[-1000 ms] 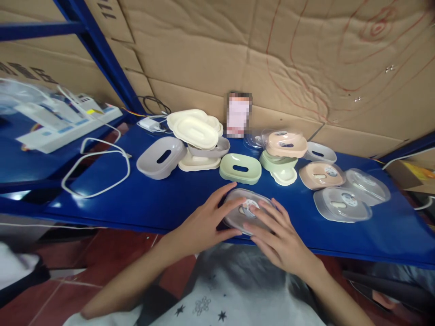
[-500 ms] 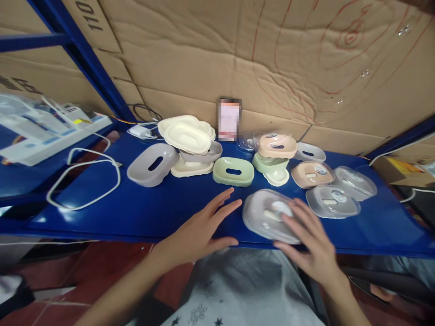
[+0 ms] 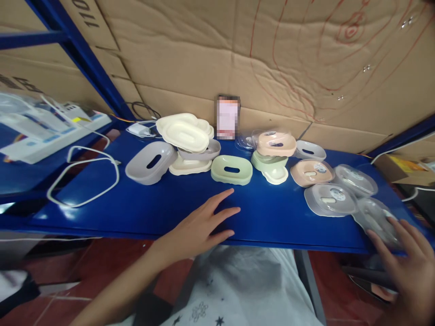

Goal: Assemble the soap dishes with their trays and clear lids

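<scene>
Change: clear box (image 3: 375, 219) has gone from the front middle of the shelf to its right front corner, carried by the right hand (image 3: 409, 260); left hand (image 3: 200, 226) has barely shifted.
Right hand: fingers spread, resting on the near side of the clear box; whether they grip it I cannot tell.
Left hand: flat and open, fingers spread on the bare shelf (image 3: 163, 208) near the front edge, holding nothing.
Clear box position: at the right front corner, just beside another lidded box (image 3: 329, 199).
Writing: "110" on the cardboard (image 3: 204, 50) at upper left; red pen curves at upper right; round lid labels too small to read.
Surface: glossy blue metal shelf, cardboard wall behind, blue upright (image 3: 91, 59) at left.
Room: soap dishes (image 3: 232, 169) crowd the back row; white cable (image 3: 84, 181) loops at left; front strip between the hands lies open.
</scene>
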Motion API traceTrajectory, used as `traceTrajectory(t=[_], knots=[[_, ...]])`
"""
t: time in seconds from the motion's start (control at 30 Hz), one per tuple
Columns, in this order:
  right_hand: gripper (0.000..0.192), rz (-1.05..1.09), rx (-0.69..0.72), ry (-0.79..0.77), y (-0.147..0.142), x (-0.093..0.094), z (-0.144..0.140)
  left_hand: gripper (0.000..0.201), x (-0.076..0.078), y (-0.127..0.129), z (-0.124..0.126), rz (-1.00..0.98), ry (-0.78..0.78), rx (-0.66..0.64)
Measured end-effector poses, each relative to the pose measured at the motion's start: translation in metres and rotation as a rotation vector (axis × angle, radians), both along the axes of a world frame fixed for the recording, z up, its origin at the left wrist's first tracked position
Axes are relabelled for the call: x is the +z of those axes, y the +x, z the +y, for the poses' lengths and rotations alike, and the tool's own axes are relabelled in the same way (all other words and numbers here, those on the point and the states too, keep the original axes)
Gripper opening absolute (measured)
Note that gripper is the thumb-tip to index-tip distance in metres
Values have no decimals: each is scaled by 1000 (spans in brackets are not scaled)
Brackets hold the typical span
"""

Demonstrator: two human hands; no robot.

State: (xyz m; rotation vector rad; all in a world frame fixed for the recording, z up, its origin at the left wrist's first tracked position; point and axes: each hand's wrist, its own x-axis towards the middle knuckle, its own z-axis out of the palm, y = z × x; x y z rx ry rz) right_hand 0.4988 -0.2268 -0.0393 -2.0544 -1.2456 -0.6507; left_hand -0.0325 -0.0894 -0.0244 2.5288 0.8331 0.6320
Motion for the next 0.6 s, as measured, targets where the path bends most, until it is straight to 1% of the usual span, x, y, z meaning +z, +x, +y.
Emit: traceTrajectory(t=[0.1,0.17,0.23,0.3,0.33,0.4,0.5,0.57,0.6], knots=[[69,16,107,21,9,-5,20,46,1,1,0,10,-3,-2],[69,6,211,-58,22,-2,29,45,2,1,0,15,3,-6],[64,5,283,-126,36,9,38,45,2,1,0,15,10,-11],[58,20,272,-99,42,28,52,45,2,1,1,20,14,-18],[55,27,260,-66,40,40,63,44,2,1,1,26,18,-25],[50,23,297,-54,24,66,94,44,2,1,1,43,28,-34],[45,-66,564,-247,-22,101,157,43,2,0,1,59,40,-29],[44,-79,677,-320,-59,117,200,43,2,0,1,69,38,-22],[47,-84,739,-368,-77,123,219,43,2,0,0,74,35,-22]])
